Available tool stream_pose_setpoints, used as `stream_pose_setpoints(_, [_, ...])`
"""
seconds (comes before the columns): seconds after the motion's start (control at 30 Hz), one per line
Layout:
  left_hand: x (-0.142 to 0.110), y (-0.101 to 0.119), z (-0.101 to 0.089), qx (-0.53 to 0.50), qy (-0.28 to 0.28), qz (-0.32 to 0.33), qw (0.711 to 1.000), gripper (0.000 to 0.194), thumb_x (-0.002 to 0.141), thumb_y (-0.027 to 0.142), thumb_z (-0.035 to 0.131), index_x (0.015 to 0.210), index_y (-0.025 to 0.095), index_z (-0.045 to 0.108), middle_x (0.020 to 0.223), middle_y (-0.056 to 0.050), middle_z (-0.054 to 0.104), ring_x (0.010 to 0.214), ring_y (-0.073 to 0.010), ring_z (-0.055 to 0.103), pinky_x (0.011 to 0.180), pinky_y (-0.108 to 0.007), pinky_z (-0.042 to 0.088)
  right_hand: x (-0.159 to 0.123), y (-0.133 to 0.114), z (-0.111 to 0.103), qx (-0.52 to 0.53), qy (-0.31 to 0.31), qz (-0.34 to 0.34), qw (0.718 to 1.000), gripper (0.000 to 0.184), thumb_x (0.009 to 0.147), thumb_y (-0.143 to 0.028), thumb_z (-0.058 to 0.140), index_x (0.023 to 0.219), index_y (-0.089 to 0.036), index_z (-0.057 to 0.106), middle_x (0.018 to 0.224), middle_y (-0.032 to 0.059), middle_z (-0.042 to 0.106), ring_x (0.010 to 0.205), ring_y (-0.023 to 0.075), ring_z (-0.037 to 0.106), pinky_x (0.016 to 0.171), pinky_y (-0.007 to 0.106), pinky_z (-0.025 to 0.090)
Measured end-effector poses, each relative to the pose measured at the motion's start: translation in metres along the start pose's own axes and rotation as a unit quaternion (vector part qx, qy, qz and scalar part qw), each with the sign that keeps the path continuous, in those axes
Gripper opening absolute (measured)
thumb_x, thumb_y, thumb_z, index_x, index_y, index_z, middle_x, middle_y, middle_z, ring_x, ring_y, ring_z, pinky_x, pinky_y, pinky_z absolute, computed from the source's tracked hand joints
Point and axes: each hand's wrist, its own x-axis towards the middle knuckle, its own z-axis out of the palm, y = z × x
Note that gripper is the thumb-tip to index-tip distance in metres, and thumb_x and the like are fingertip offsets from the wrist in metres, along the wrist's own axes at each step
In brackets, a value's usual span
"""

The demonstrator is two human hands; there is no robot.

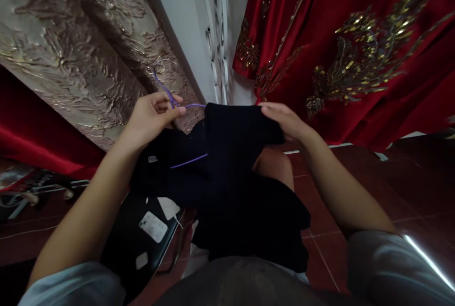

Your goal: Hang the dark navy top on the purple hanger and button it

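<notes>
A black garment [231,173] hangs between my two hands and drapes down over my lap. My left hand [151,118] is closed on a purple wire hanger [170,97], whose hook curls above my fingers and whose bar shows inside the garment. My right hand [284,118] grips the garment's upper right edge, fingers folded over the cloth. A bare knee [275,166] shows behind the fabric.
A gold brocade dress [81,45] hangs at the left and a red dress with gold embroidery [355,45] at the right, a white wall [199,26] between them. A black stool [142,235] with a phone [153,226] stands low left. Red floor tiles [391,187] lie at the right.
</notes>
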Motion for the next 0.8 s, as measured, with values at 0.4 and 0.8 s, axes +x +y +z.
stream_pose_setpoints(0.4, [-0.02, -0.012, 0.027, 0.144, 0.259, 0.192, 0.936, 0.074, 0.069, 0.041, 0.092, 0.13, 0.024, 0.054, 0.116, -0.007, 0.06, 0.108, -0.0274, 0.058, 0.091, -0.039, 0.049, 0.046, -0.027, -0.031, -0.065, 0.228, -0.224, 0.945, 0.038, 0.099, -0.064, 0.044, 0.095, -0.028, 0.057, 0.096, 0.0066, 0.071, 0.121, 0.0182, 0.061, 0.095, 0.031, 0.052])
stream_pose_setpoints(0.8, [-0.014, -0.002, 0.103, -0.21, 0.119, 0.054, 0.969, 0.032, 0.09, 0.049, 0.074, 0.103, 0.022, 0.063, 0.079, 0.0, 0.055, 0.069, -0.0127, 0.059, 0.062, -0.022, 0.052, -0.011, 0.021, -0.02, -0.286, 0.418, -0.264, 0.821, 0.055, 0.087, -0.05, 0.064, 0.133, -0.023, 0.049, 0.145, 0.0147, 0.048, 0.141, 0.0334, 0.043, 0.115, 0.055, 0.037])
